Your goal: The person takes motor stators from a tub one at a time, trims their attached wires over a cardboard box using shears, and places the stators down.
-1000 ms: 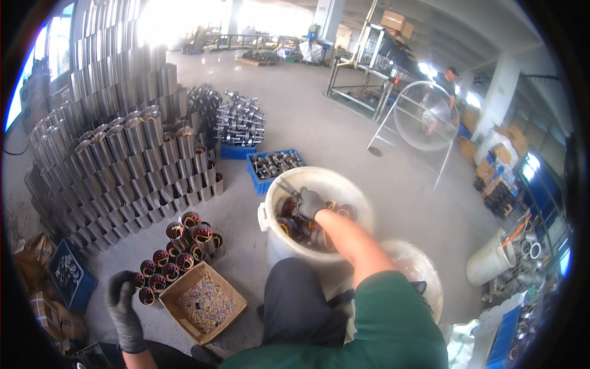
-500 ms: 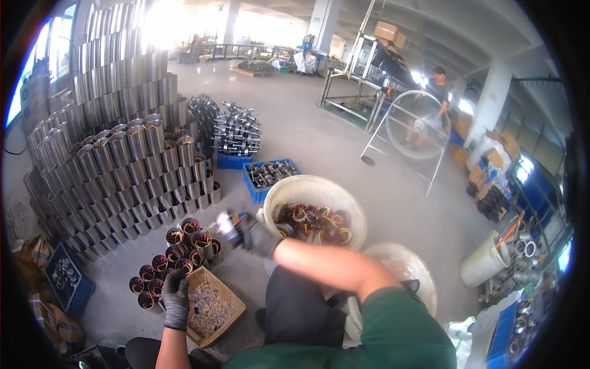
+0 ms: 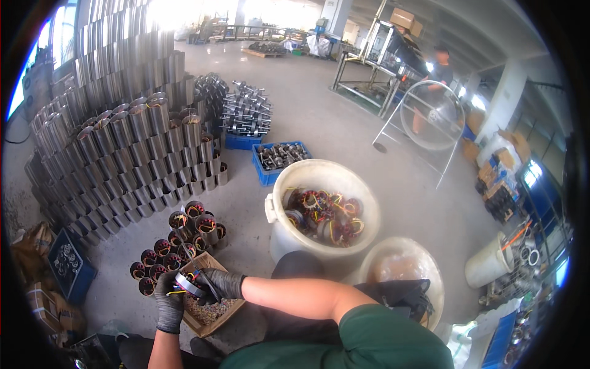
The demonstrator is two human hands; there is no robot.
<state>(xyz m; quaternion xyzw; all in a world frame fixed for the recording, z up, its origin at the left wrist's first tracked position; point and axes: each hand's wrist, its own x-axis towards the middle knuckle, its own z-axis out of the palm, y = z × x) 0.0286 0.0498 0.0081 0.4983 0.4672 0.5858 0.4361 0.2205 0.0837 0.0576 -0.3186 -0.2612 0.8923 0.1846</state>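
Note:
Between my two hands is a motor stator, a metal ring with red windings and yellow wire leads. My left hand, in a grey-black work glove, is closed on its left side. My right hand, gloved alike, closes on its right side, with some fingers hidden. A thin pale strip shows just above the stator; I cannot make out what it is. Under the hands sits a tan open box with many small coloured bits. Beyond it, several metal cylinders with wound stators inside stand on the floor.
A large white tub of wired stators stands ahead, with another white tub to its right. Blue crates of metal parts lie farther off. Stacked steel cylinders rise at the left. A person stands behind a big round fan.
My right hand has come down and left from beside the white tub, bringing the stator to my left hand above the box. My view has shifted slightly.

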